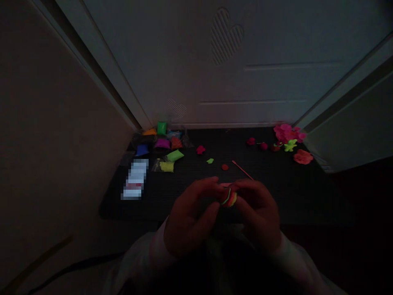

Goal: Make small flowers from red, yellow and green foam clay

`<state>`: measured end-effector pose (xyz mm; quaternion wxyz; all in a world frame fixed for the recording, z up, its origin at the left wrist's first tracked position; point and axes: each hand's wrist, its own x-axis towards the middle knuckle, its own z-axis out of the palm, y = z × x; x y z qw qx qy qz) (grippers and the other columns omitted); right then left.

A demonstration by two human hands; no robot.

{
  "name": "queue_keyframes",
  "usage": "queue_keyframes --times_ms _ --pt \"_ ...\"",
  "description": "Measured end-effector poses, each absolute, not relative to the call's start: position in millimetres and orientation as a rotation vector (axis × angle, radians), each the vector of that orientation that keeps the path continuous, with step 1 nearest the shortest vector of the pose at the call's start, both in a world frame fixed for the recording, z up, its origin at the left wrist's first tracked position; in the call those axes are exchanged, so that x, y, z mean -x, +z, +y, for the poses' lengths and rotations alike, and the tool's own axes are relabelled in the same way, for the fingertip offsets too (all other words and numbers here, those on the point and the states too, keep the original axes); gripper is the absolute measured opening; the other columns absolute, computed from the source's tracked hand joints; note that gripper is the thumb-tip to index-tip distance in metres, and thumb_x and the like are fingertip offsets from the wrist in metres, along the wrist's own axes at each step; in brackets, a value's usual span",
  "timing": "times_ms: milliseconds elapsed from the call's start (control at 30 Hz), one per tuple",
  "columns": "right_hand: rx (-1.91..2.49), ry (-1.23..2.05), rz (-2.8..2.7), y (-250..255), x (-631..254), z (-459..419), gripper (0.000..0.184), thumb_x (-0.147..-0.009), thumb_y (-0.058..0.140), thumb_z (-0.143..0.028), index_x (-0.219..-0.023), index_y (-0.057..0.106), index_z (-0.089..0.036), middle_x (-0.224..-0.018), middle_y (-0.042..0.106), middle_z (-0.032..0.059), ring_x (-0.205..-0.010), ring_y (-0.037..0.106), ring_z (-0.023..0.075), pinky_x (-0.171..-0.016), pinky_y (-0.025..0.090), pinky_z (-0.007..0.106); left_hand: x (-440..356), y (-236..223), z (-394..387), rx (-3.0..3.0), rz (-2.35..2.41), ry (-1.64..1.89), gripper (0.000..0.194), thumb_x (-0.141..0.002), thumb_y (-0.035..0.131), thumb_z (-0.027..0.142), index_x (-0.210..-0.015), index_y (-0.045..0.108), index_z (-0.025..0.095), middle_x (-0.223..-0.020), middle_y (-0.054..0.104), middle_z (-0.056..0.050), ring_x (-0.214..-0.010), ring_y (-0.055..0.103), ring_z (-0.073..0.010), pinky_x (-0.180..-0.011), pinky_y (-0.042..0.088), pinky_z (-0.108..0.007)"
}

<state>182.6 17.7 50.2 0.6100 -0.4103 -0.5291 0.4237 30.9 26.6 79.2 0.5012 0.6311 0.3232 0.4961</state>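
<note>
Between my two hands, close to the table's front edge, is a small layered clay burger point(229, 197) with red, green, orange and yellow bands. My left hand point(192, 215) is closed on its left side with thumb and fingertips. From the right, my right hand point(259, 211) grips the same piece, fingers curled over it. Just beyond the hands lie a flat reddish clay disc point(225, 167), a light green clay scrap point(210, 161) and a thin pink modelling tool point(242, 170). The room is dim, so fine detail on the piece is hard to make out.
Bags of coloured clay, among them a purple bag point(162, 143), crowd the back left. A lit phone point(135, 179) lies before them. Small clay figures, including a yellow-green bear point(290, 145), and pink flowers point(287, 133) stand at the back right. A white panel point(184, 61) rises behind the table.
</note>
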Motion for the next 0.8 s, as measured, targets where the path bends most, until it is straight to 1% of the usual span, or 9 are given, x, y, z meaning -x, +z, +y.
queue_keyframes --times_ms 100,200,333,500,567,700,800 --pt "0.931 1.052 -1.169 52 -182 19 0.024 -0.074 0.058 -0.014 -0.093 0.055 -0.029 -0.081 0.061 -0.0029 -0.077 0.059 0.0101 -0.070 0.049 0.023 -35 81 28 -1.249 0.787 1.153 0.043 -0.072 0.054 0.002 -0.103 0.055 0.033 -0.093 0.064 0.004 -0.085 0.060 -0.0083 -0.075 0.047 -0.016" --pt "0.930 1.122 -1.118 53 -181 19 0.021 -0.074 0.058 -0.017 -0.092 0.055 -0.028 -0.079 0.062 -0.0031 -0.072 0.059 0.0097 -0.065 0.049 0.021 -39 81 29 -1.069 0.752 1.139 0.040 -0.069 0.059 0.002 -0.095 0.059 0.032 -0.088 0.065 0.005 -0.081 0.061 -0.0070 -0.070 0.047 -0.013" --pt "0.900 1.191 -1.071 53 -178 20 0.014 -0.075 0.057 -0.018 -0.086 0.056 -0.027 -0.077 0.060 -0.0030 -0.068 0.057 0.0085 -0.062 0.048 0.020 -42 80 29 -1.022 0.758 1.176 0.037 -0.064 0.063 0.002 -0.089 0.061 0.029 -0.085 0.064 0.005 -0.078 0.061 -0.0075 -0.068 0.048 -0.014" --pt "0.900 1.179 -1.124 55 -178 21 0.005 -0.077 0.055 -0.021 -0.077 0.058 -0.024 -0.084 0.056 -0.0004 -0.078 0.054 0.0107 -0.069 0.045 0.023 -42 79 28 -1.061 0.839 1.200 0.035 -0.061 0.067 0.007 -0.090 0.061 0.026 -0.082 0.061 0.002 -0.074 0.059 -0.0092 -0.067 0.049 -0.018" --pt "0.920 1.171 -1.166 56 -179 21 0.007 -0.078 0.052 -0.022 -0.077 0.059 -0.024 -0.085 0.056 0.0005 -0.080 0.054 0.0119 -0.072 0.044 0.025 -42 78 28 -1.101 0.867 1.205 0.036 -0.060 0.068 0.009 -0.091 0.061 0.027 -0.084 0.060 0.003 -0.074 0.058 -0.0090 -0.066 0.048 -0.018" --pt "0.915 1.165 -1.242 58 -181 20 0.013 -0.081 0.048 -0.023 -0.081 0.061 -0.026 -0.086 0.056 0.0006 -0.083 0.053 0.0130 -0.075 0.043 0.026 -37 78 30 -1.254 0.860 1.179 0.037 -0.062 0.068 0.011 -0.093 0.061 0.031 -0.089 0.059 0.003 -0.081 0.057 -0.0099 -0.071 0.045 -0.019" --pt "0.910 1.145 -1.337 61 -184 19 0.015 -0.082 0.047 -0.026 -0.084 0.062 -0.027 -0.088 0.057 0.0005 -0.087 0.052 0.0137 -0.077 0.042 0.026 -33 78 31 -1.381 0.817 1.124 0.036 -0.065 0.066 0.012 -0.095 0.061 0.031 -0.088 0.060 0.003 -0.081 0.056 -0.0103 -0.073 0.044 -0.021"
